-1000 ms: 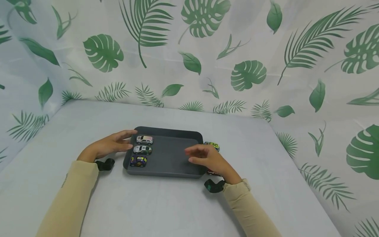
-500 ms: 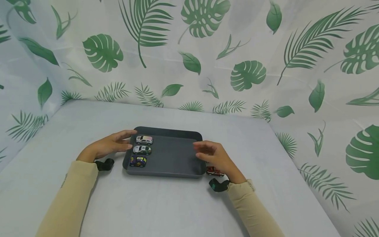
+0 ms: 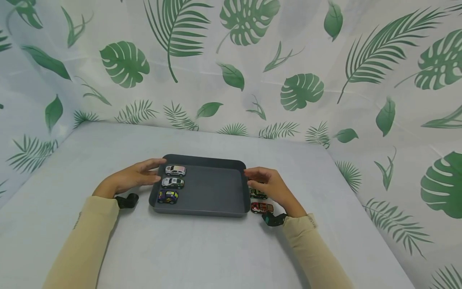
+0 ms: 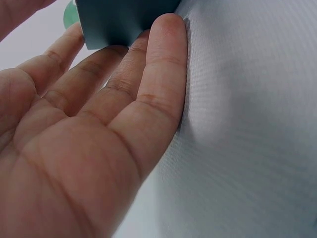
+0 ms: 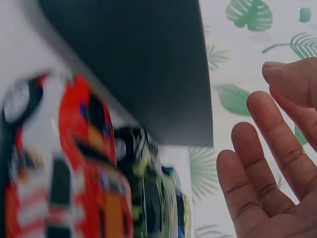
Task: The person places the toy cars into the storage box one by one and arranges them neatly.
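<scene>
A dark grey tray (image 3: 213, 192) lies on the table. My left hand (image 3: 134, 176) is at its left side, fingers loosely extended; in the left wrist view fingertips (image 4: 169, 37) touch the tray wall. Inside, along the left end, stand a white-and-pink toy car (image 3: 175, 170), a white-and-green toy car (image 3: 172, 183) and a purple-and-yellow toy car (image 3: 167, 196). My right hand (image 3: 270, 184) hovers by the right rim, fingers relaxed, holding nothing. Below it, outside the tray, are a red toy car (image 3: 262, 207) and a dark green toy car (image 3: 258, 194).
In the right wrist view another toy car (image 5: 184, 208), yellow-green, stands behind the green one; the right hand mostly hides it in the head view. A white cloth (image 3: 187, 253) covers the table. Behind rises a leaf-printed backdrop (image 3: 202, 88).
My right hand has moved right, from over the tray's inside to beside its right rim, uncovering the red and dark green toy cars. The left hand stays at the tray's left side.
</scene>
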A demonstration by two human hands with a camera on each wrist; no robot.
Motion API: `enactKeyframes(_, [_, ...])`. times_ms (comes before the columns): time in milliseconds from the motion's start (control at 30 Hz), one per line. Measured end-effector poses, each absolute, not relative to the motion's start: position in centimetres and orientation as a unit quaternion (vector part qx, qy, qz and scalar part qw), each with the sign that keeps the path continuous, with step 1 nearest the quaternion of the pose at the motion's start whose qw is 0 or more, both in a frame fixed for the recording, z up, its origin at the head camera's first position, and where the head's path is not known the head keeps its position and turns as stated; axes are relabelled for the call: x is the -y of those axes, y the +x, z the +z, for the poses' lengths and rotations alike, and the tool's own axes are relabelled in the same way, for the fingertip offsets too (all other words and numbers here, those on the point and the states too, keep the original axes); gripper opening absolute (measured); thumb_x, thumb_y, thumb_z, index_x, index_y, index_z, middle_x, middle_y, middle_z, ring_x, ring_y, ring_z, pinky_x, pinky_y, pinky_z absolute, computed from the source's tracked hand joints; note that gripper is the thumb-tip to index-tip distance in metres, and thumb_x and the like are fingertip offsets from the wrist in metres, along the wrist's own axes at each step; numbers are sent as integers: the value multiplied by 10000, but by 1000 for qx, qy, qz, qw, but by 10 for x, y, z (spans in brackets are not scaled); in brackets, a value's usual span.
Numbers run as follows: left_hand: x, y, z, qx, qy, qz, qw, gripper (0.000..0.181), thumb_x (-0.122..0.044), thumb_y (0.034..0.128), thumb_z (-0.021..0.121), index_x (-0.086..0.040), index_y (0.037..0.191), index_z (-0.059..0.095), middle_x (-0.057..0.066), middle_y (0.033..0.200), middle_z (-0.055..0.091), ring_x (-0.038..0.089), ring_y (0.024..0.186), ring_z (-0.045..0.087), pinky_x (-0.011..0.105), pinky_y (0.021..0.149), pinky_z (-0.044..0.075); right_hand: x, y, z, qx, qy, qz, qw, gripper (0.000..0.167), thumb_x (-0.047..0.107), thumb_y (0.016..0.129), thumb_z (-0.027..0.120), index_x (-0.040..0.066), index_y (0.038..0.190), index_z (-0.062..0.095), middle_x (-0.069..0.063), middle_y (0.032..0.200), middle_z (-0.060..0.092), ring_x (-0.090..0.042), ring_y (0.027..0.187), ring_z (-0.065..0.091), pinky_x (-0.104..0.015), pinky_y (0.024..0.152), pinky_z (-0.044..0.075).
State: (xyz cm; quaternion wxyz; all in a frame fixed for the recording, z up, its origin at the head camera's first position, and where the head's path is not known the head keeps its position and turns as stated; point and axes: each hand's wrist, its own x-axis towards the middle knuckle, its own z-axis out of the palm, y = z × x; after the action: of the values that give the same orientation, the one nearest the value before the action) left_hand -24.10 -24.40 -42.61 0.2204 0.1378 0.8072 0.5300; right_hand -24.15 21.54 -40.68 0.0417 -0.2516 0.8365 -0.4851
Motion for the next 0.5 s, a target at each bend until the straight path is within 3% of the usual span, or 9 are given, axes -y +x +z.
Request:
enactKeyframes(133, [245,-241,-426,-807,138,531,220,782,-201,1083,675,-30,1708,238,322,1751,165,584,1577,225,699,1231,309,-220,-246,-405,-850,-243,-466,35,350,16,1022,721,-102,1349,685,-266,1346,710,-424,1190,699,-346,1012,575])
enactKeyframes(367, [245,-239,-425,-805,139,533,220,779,-194,1084,674,-31,1709,238,320,1756,146,587,1577,220,703,1231,305,-231,-259,-406,-860,-237,-450,25,339,-11,1021,711,-134,1335,673,-306,1350,692,-484,1270,659,-580,1094,533])
enactKeyframes(500, [244,-240,-425,-802,138,538,221,782,-191,1080,683,-29,1707,244,311,1765,114,587,1580,211,695,1234,305,-238,-267,-407,-867,-233,-439,21,337,-11,1028,703,-143,1336,667,-315,1352,687,-498,1315,626,-606,1151,479])
